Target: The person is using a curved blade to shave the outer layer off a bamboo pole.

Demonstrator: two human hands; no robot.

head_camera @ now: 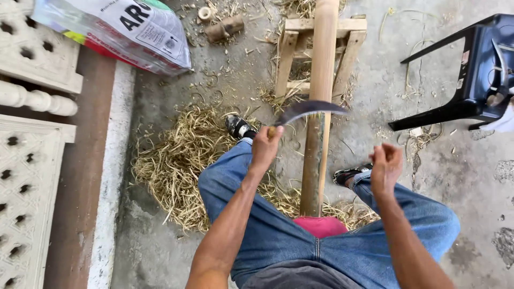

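Note:
A long bamboo pole (320, 80) runs from my lap up over a small wooden stand (292, 48). My left hand (266, 145) grips the handle of a curved knife (309, 108), whose dark blade lies across the pole. My right hand (385, 167) is closed to the right of the pole, apart from it; its fingers seem to pinch a thin strip, but I cannot be sure. My legs in blue jeans straddle the pole, and a pink cloth (321, 226) lies at the pole's near end.
A heap of pale bamboo shavings (176, 160) covers the concrete floor at left. A printed plastic sack (123, 29) lies at top left beside white patterned blocks (32, 176). A dark plastic chair (471, 75) stands at right. A short cut log (224, 28) rests near the stand.

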